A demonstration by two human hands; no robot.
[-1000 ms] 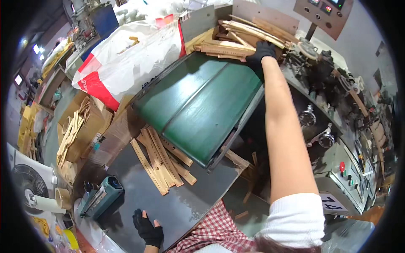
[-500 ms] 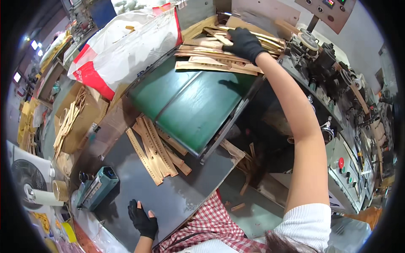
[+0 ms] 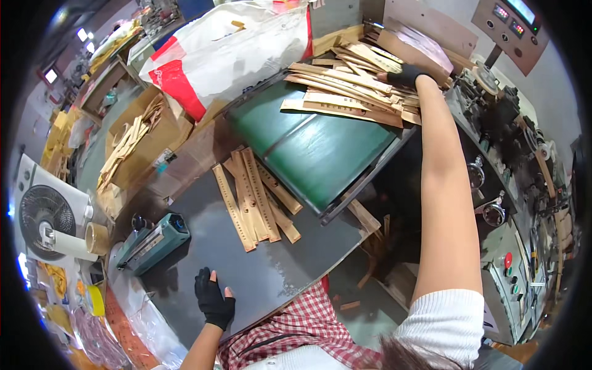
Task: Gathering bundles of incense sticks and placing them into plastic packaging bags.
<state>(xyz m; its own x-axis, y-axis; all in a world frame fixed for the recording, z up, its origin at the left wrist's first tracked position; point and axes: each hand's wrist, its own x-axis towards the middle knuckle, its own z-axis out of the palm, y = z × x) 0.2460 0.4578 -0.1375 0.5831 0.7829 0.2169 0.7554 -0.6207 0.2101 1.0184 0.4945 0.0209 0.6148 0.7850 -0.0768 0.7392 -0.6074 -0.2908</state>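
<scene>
My right hand, in a black fingerless glove, reaches far out and rests on a loose heap of long thin wooden strips at the top of a green conveyor belt. Whether its fingers grip any strip is hidden. My left hand, gloved the same way, lies flat with fingers apart on the dark grey table near its front edge, holding nothing. A small stack of wooden strips lies on the table just below the belt's lower end.
A teal heat sealer sits left of my left hand. A white and red sack lies behind the belt. A cardboard box of strips stands at left, a fan further left. Machine with control buttons is at right.
My right hand has dragged the heap of strips down the belt toward me. My left hand has slid a little forward on the table; the view has shifted closer.
</scene>
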